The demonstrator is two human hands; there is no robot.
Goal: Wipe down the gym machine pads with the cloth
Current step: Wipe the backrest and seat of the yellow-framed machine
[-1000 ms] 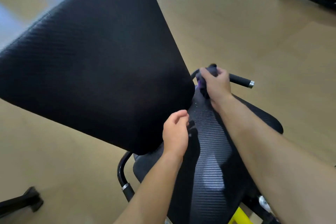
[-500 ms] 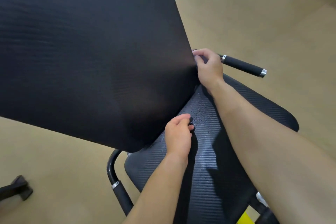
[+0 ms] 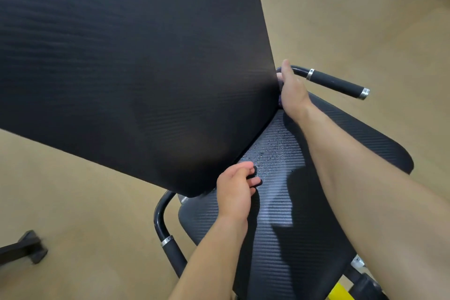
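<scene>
Black textured vinyl covers both the tilted back pad (image 3: pixel 136 75) and the seat pad (image 3: pixel 292 214), which meet in a crease running from lower left to upper right. The right hand (image 3: pixel 293 94) sits at the far, upper end of that crease with its fingers tucked behind the back pad's edge; a dark sliver at the palm may be the cloth (image 3: pixel 280 102), but I cannot tell whether it is gripped. The left hand (image 3: pixel 235 189) rests loosely curled, holding nothing, at the near end beside droplets (image 3: pixel 275 151) on the seat, so the wet patch lies toward the body from the right hand, which is probably best placed to wipe it.
</scene>
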